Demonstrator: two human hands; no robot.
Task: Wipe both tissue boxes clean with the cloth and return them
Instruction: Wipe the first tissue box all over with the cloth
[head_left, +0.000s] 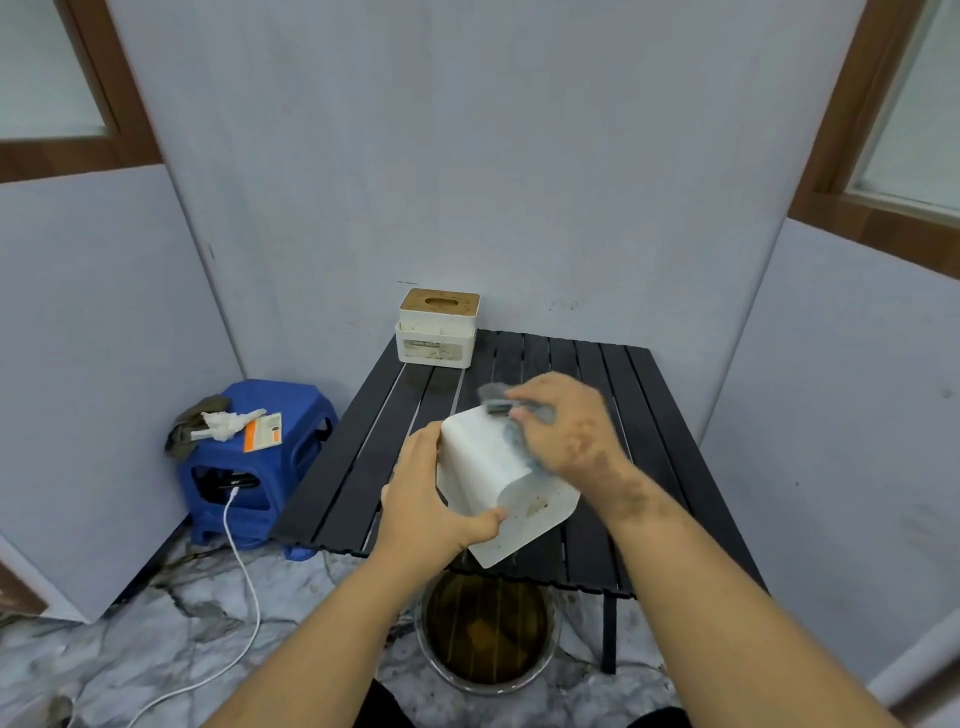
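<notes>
A white tissue box (485, 467) is held tilted above the near part of the black slatted table (649, 415); brown specks show on its lower face. My left hand (431, 499) grips its left side and near edge. My right hand (566, 426) holds a grey cloth (514, 421) against the box's upper right side; the cloth is blurred. A second white tissue box (436, 332) with a brown lid stands at the table's far left corner, with dirty marks on its front.
A blue plastic stool (249, 467) stands left of the table with rags, tissue and an orange card on top; a white cable (244, 571) runs from it across the marble floor. A basin of brown water (488, 634) sits on the floor under the table's near edge.
</notes>
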